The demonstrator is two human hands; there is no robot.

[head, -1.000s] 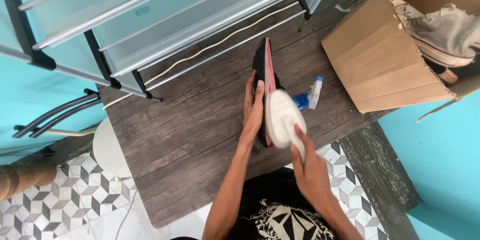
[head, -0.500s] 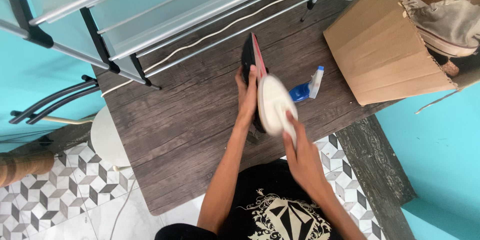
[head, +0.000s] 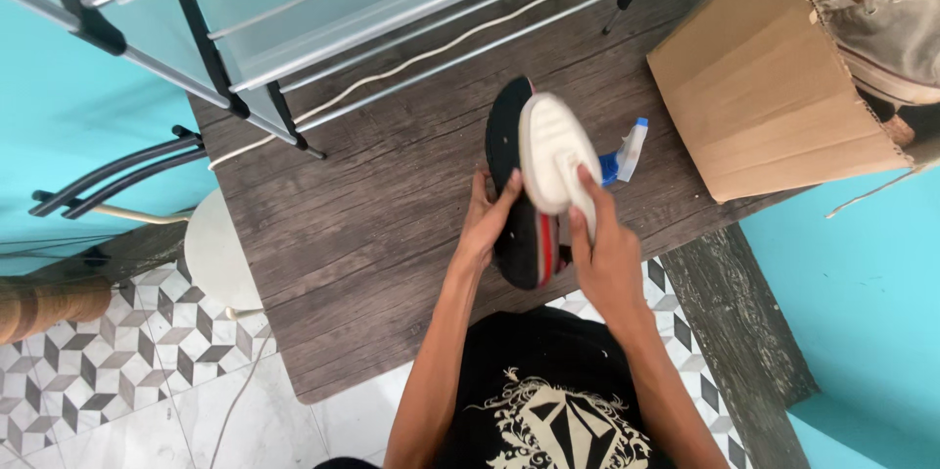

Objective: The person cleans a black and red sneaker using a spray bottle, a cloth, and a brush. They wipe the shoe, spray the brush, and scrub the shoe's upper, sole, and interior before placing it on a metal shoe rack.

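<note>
- shoe (head: 514,185), black with a red stripe, stands on edge at the centre of the frame, over the wood table (head: 392,234).
- left hand (head: 487,219) is wrapped round the shoe's left side, fingers closed on it.
- right hand (head: 602,254) presses a white pad (head: 555,151) against the shoe, fingers closed over the pad.
- spray bottle (head: 625,151) lies just right of the pad.
- cardboard box (head: 754,97) sits at upper right, a grey sneaker (head: 886,38) inside.

A metal shelf rack (head: 323,9) fills the upper left of the frame. A cardboard box (head: 759,87) with a grey sneaker (head: 881,33) sits upper right. A white stool (head: 217,254) stands at left on patterned tiles (head: 88,381).
</note>
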